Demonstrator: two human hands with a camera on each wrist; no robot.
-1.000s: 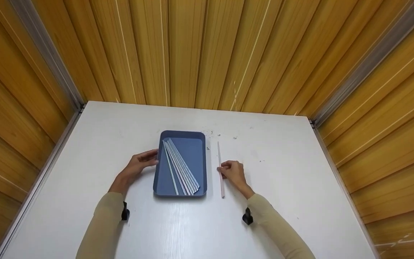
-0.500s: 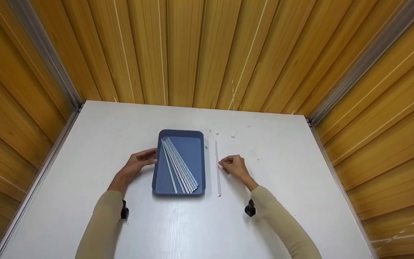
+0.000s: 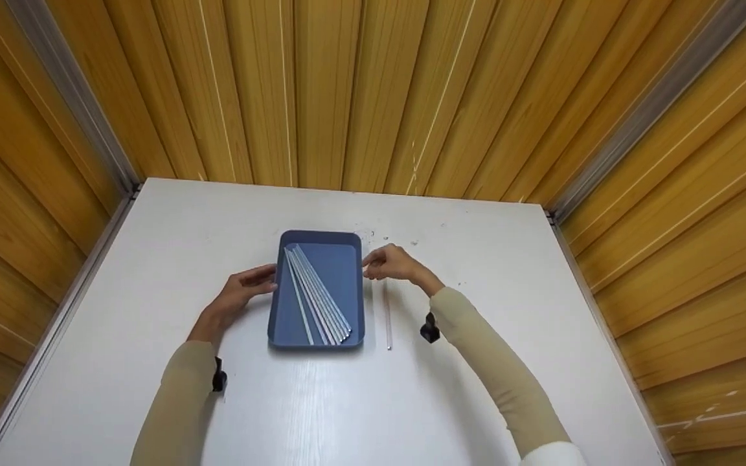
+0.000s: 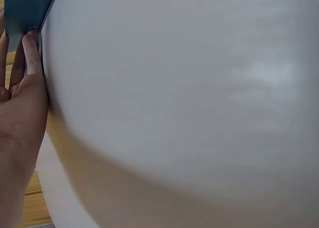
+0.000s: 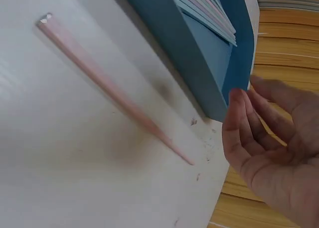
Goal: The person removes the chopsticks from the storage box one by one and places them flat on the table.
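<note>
A blue rectangular tray (image 3: 344,272) lies on the white table, with several thin pale sticks (image 3: 316,294) fanned across its floor. My left hand (image 3: 236,294) rests its extended fingertips against the tray's left side. At the right side, toward the far end, my right hand (image 3: 394,263) has its loosely bent fingers at the tray's outer wall; whether they touch it is hard to tell. A single pale pink stick (image 5: 114,96) lies on the table to the right of the tray. In the head view its far end is hidden beneath my right hand.
Small crumbs or marks (image 3: 414,243) dot the white table (image 3: 502,310) beyond and to the right of the tray. Yellow wood-look panels (image 3: 321,97) wall in the back and both sides.
My right hand has let go of the pink stick, leaving it on the table, and moved up and left to the tray's right side. My left hand stays at the tray.
</note>
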